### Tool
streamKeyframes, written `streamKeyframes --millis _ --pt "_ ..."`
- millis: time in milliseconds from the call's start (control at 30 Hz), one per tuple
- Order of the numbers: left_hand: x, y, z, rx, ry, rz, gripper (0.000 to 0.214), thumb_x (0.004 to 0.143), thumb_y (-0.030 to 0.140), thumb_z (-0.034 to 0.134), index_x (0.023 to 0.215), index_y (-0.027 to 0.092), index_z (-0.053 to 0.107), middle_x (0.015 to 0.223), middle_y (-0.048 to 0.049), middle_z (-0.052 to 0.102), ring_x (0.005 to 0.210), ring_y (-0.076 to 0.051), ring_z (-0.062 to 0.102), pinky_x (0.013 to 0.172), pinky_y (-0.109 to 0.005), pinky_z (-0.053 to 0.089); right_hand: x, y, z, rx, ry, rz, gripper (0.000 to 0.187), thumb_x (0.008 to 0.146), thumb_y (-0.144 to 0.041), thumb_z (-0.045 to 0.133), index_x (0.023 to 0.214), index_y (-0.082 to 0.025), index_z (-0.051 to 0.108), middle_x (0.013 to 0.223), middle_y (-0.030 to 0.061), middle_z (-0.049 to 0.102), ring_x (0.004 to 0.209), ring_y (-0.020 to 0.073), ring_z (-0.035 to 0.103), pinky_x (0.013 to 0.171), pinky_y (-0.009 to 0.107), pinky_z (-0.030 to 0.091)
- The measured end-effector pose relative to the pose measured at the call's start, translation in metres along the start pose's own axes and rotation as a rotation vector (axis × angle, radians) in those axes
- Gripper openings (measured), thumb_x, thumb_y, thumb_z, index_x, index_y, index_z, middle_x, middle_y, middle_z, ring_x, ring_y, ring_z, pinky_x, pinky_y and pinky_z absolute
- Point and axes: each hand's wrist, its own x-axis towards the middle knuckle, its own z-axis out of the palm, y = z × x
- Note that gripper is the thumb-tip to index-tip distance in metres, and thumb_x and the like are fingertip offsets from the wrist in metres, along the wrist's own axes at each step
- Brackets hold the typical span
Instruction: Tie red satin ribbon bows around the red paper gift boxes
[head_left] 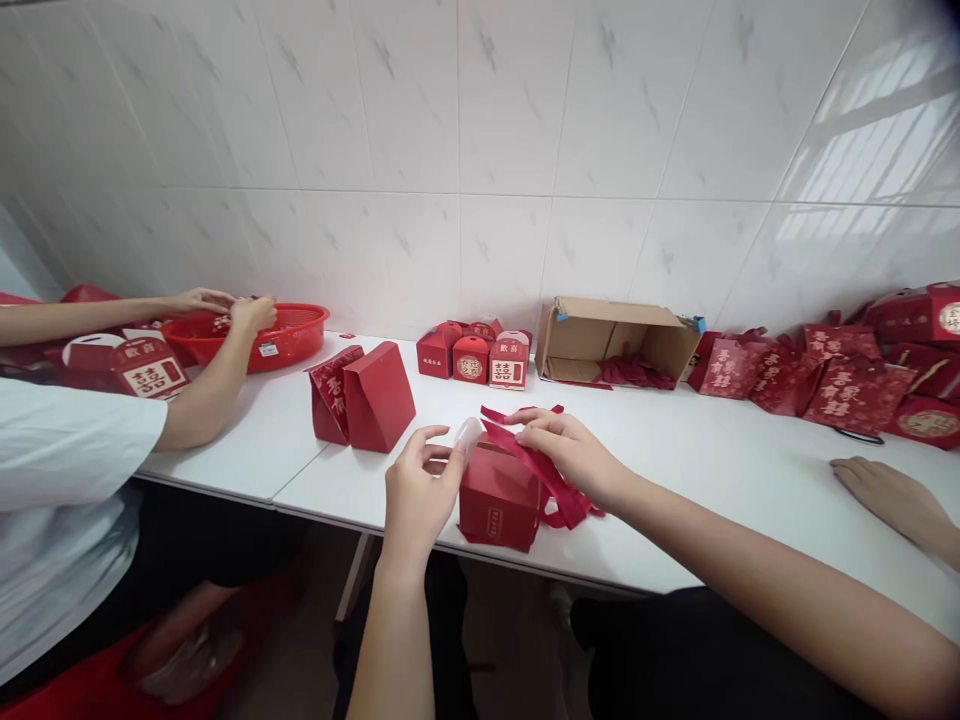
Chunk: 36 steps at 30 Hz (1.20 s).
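On the white table in front of me stands a red gift box (499, 490) with small gold print on its front. My left hand (421, 490) is closed at its upper left, pinching a small, glossy, whitish oval piece (469, 434) whose kind I cannot make out. My right hand (566, 448) is above the box's right side, with thumb and finger closed on a red ribbon (551, 480). The ribbon drapes over the box's right side onto the table. Left of my hands, two red peaked boxes (381, 397) stand close together.
Small decorated boxes (472, 357) and an open cardboard carton (615, 345) with red ribbon inside line the wall. More red boxes (855, 385) are piled at right, near another person's hand (892, 500). At left, a co-worker's hands (255, 312) are over a red plastic basket (296, 340).
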Motion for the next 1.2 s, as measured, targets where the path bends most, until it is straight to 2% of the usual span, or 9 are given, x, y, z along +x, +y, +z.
streamKeyframes --millis 167,300,433,567,767,967,1200 --pt "-0.004 0.007 -0.001 0.02 -0.026 0.023 0.039 0.074 0.046 0.06 0.103 0.02 0.058 0.077 -0.0037 0.067 0.064 -0.018 0.064 0.064 -0.03 0.051 0.002 0.002 -0.001 -0.009 -0.04 0.083 0.024 0.07 -0.028 0.054 0.049 -0.017 0.058 0.121 0.0046 0.057 0.104 0.0237 0.055 0.083 0.033 0.042" --pt "-0.01 0.013 -0.001 0.024 -0.102 0.036 0.043 0.073 0.047 0.06 0.107 0.02 0.06 0.078 -0.0036 0.066 0.061 -0.017 0.063 0.06 -0.028 0.051 0.003 0.004 -0.005 0.027 -0.05 0.144 0.018 0.07 -0.029 0.055 0.064 -0.017 0.068 0.119 0.0053 0.059 0.09 0.0219 0.06 0.07 0.031 0.045" --pt "-0.013 0.017 0.0 0.003 -0.147 0.054 0.043 0.074 0.045 0.059 0.109 0.02 0.062 0.077 -0.0038 0.067 0.062 -0.017 0.063 0.058 -0.027 0.05 0.005 0.009 -0.006 0.014 -0.047 0.162 0.02 0.07 -0.029 0.056 0.076 -0.018 0.071 0.12 0.0049 0.058 0.088 0.0212 0.06 0.064 0.029 0.045" --pt "-0.015 0.019 -0.001 -0.004 -0.17 0.054 0.044 0.074 0.043 0.059 0.111 0.02 0.062 0.079 -0.0044 0.066 0.066 -0.018 0.064 0.059 -0.028 0.051 0.004 0.01 -0.006 -0.006 -0.082 0.15 0.021 0.07 -0.031 0.056 0.07 -0.016 0.071 0.125 0.0057 0.055 0.083 0.0203 0.061 0.061 0.028 0.045" --pt "-0.017 0.02 -0.004 -0.014 -0.219 0.052 0.047 0.074 0.043 0.06 0.116 0.022 0.056 0.078 -0.0027 0.064 0.067 -0.016 0.063 0.058 -0.025 0.051 0.003 0.009 -0.007 -0.041 -0.107 0.128 0.022 0.072 -0.032 0.055 0.064 -0.016 0.069 0.123 0.0058 0.056 0.089 0.0213 0.06 0.066 0.029 0.045" --pt "-0.008 0.011 0.006 -0.176 -0.186 0.004 0.044 0.085 0.051 0.04 0.106 0.018 0.06 0.077 -0.0044 0.06 0.063 -0.014 0.057 0.047 -0.022 0.047 0.003 0.012 -0.004 -0.073 -0.086 0.124 0.02 0.071 -0.032 0.056 0.06 -0.018 0.067 0.122 0.0036 0.057 0.091 0.0224 0.06 0.066 0.03 0.046" --pt "0.0 0.004 0.017 -0.16 -0.18 0.061 0.034 0.079 0.045 0.053 0.094 0.017 0.065 0.086 -0.0057 0.065 0.069 -0.015 0.056 0.048 -0.02 0.044 0.002 0.009 -0.003 -0.101 -0.101 0.121 0.023 0.071 -0.03 0.053 0.055 -0.017 0.064 0.121 0.0039 0.058 0.085 0.0207 0.06 0.065 0.03 0.046"
